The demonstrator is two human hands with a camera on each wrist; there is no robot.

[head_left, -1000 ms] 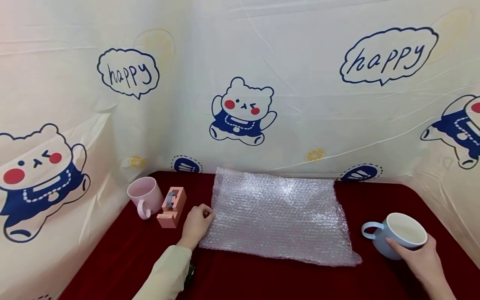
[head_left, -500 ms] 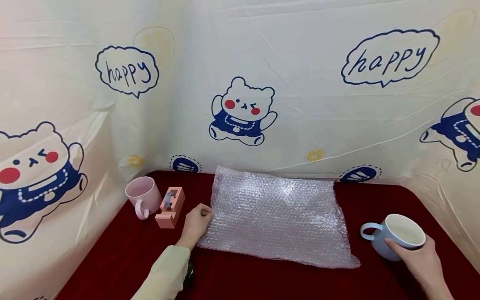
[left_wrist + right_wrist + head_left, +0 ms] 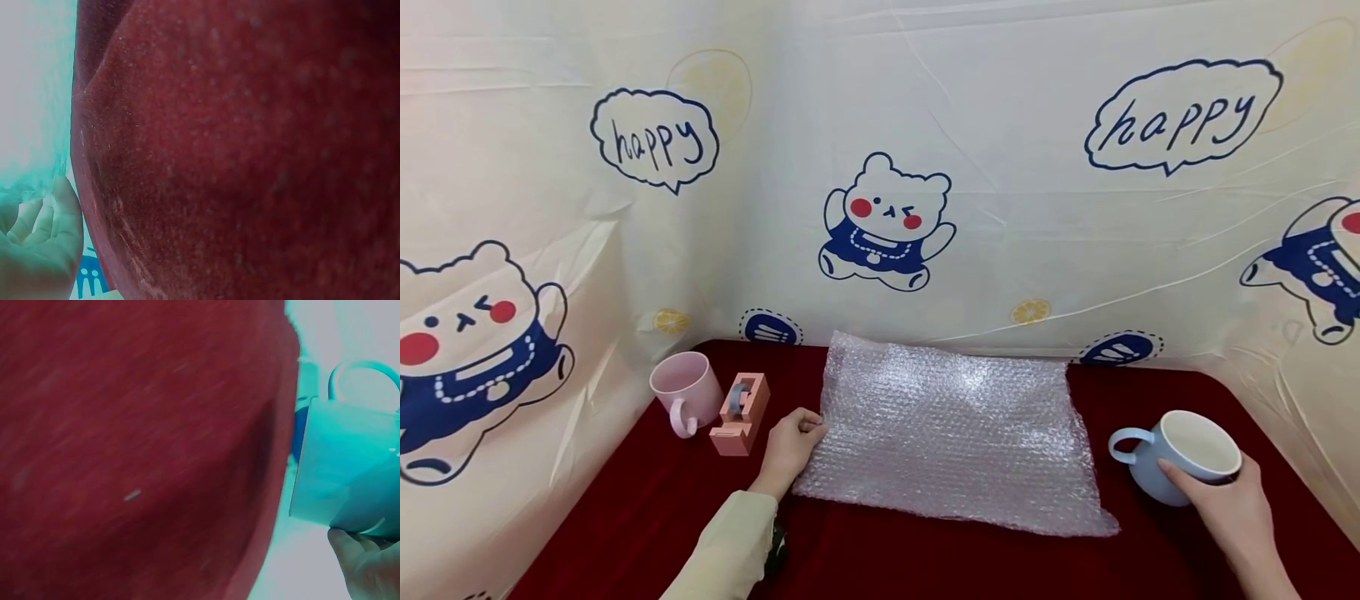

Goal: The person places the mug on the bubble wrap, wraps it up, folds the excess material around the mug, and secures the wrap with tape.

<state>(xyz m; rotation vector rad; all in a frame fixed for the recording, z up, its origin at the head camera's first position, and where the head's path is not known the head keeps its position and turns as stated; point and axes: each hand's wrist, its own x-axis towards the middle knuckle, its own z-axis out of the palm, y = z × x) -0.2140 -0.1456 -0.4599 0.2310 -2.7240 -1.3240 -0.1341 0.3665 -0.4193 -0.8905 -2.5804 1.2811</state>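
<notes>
A clear sheet of bubble wrap (image 3: 955, 433) lies flat in the middle of the red-covered table. At its left edge my left hand (image 3: 793, 446) pinches the wrap between thumb and fingers; the left wrist view shows those fingertips (image 3: 62, 190) right at the sheet's border. On the right, my right hand (image 3: 1236, 508) grips a light blue mug (image 3: 1153, 471) with a white inside, the thumb on the near side and the other fingers mostly hidden behind it. The mug is tilted a little, its handle pointing left towards the wrap. In the right wrist view the mug (image 3: 350, 469) shows from the side.
A pink mug (image 3: 688, 392) stands at the back left of the table (image 3: 625, 517). Close beside it is a pink tape dispenser (image 3: 740, 417) with a grey roll, left of my left hand. A printed white curtain (image 3: 1030, 217) encloses the table at the back and sides.
My right hand has raised the blue mug slightly and brought it a little left, closer to the bubble wrap. The left hand stays at the wrap's left edge.
</notes>
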